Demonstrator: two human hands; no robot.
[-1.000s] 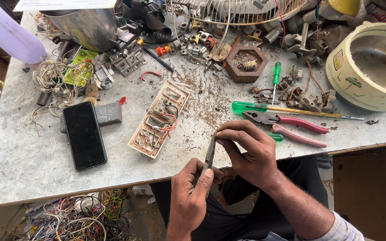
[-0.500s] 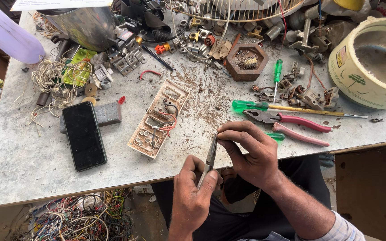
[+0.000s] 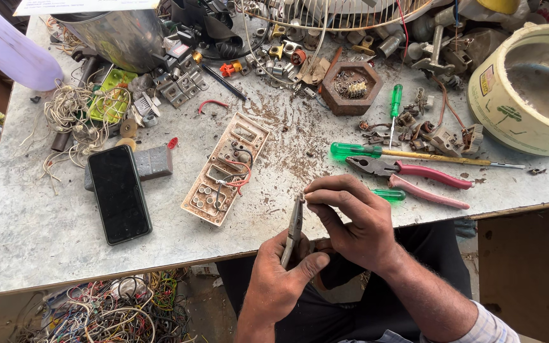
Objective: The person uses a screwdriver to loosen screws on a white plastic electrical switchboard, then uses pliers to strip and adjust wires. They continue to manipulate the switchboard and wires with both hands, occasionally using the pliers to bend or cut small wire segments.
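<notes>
My left hand grips a slim grey metal plier-like tool upright at the table's front edge. My right hand sits just right of it, thumb and forefinger pinched at the tool's tip, on something too small to make out. An opened beige switch plate with red and black wires lies on the table to the upper left of my hands. Pink-handled pliers and a long green-handled screwdriver lie just beyond my right hand.
A black phone lies at the left on the grey tabletop. A brown hexagonal dish, a small green screwdriver, a metal pot and a large round cream tub crowd the back. Tangled wires lie below the table.
Both hands have stayed at the table edge. My right fingers have shifted slightly along the tool's tip. The tool stays upright in my left hand.
</notes>
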